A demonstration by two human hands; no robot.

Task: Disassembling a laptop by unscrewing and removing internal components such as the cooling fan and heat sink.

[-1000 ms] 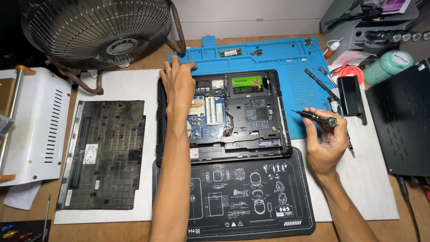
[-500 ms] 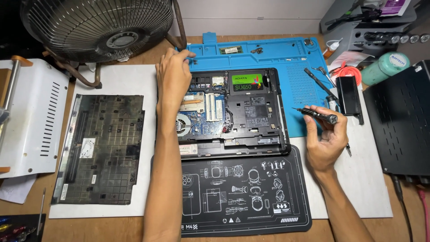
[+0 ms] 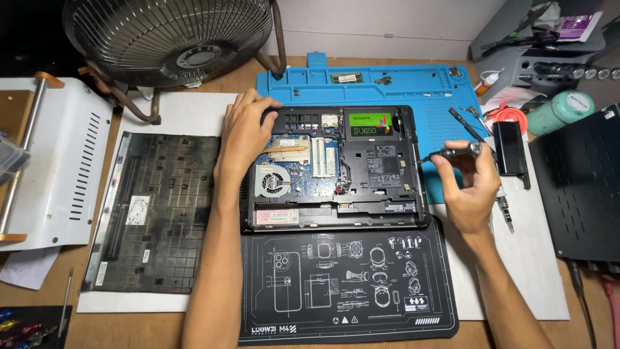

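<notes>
Head view: left hand (image 3: 244,139) pressing flat, fingers spread, on opened black laptop base (image 3: 332,168) on counter; right hand (image 3: 470,187) fingers gripping slim black screwdriver (image 3: 452,153), tip nearing base's right edge; likely unscrewing step, needing tip seated in screw.

The left hand (image 3: 244,136) covers the laptop's (image 3: 374,187) upper left corner. The fan (image 3: 169,39) is cut off by the top edge. The screwdriver (image 3: 452,152) tip is too small to tell.

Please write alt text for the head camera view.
An opened laptop, underside up, lies on a desk; the left hand rests on its top-left corner while the right hand holds a screwdriver beside it. Its removed bottom cover lies left.
</notes>
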